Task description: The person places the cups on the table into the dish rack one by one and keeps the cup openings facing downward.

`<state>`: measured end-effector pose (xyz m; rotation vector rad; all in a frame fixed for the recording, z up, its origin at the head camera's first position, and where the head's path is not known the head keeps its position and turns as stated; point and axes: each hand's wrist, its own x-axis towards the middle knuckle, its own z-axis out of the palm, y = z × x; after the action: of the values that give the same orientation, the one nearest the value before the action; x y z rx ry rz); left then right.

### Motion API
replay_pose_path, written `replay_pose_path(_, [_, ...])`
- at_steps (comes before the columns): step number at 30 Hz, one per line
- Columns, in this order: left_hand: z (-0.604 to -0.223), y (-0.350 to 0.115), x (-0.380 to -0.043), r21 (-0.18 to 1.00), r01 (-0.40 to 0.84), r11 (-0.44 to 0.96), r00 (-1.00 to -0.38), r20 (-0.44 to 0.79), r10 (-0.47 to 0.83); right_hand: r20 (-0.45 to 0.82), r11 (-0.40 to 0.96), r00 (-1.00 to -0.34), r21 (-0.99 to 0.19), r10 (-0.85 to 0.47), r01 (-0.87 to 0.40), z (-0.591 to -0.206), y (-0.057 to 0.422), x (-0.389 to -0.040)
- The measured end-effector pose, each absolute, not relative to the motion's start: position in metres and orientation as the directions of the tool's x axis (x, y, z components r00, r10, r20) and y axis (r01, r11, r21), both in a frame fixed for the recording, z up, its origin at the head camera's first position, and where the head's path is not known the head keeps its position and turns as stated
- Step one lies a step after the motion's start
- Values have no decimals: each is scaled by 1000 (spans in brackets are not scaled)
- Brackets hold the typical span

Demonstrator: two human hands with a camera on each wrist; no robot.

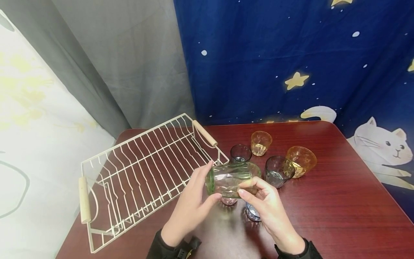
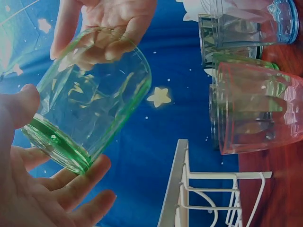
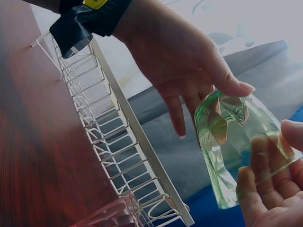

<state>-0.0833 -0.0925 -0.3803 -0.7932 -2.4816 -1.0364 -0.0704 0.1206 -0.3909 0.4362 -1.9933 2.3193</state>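
A clear green drinking glass (image 1: pixel 234 180) is tilted onto its side above the table, its thick base toward the left and its mouth toward the right. My left hand (image 1: pixel 194 201) grips the base end between thumb and fingers. At the mouth end, my right hand (image 1: pixel 270 212) pinches the wall with its thumb outside and fingers at the rim. Below the held glass, partly hidden, stand a pink glass (image 2: pixel 265 111) and a blue glass (image 1: pixel 252 212). Behind it are a dark grey glass (image 1: pixel 240 154) and a larger grey glass (image 1: pixel 279 172).
A cream wire dish rack (image 1: pixel 139 167) with wooden handles stands on the left of the reddish-brown table (image 1: pixel 343 208). Toward the back right are a small amber glass (image 1: pixel 261 143) and a wider amber glass (image 1: pixel 302 162). A blue curtain (image 1: pixel 252 72) hangs behind the table.
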Motion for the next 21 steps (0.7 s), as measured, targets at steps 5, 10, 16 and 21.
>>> replay_pose_path(5, [-373, -99, -83, 519, 616, 593, -781, 500, 373, 220, -84, -955, -975, -199, -207, -394, 124, -71])
replay_pose_path(10, [-364, -106, -84, 511, 611, 604, -786, 481, 389, 218, 47, -944, -970, -247, -237, -396, 128, -71])
replay_pose_path(16, [-353, -115, -86, 449, 643, 620, -759, 481, 438, 246, 212, -921, -924, -303, -317, -399, 133, -72])
replay_pose_path(21, [-344, -123, -86, 360, 657, 662, -732, 515, 446, 294, 508, -911, -759, -291, -407, -399, 142, -73])
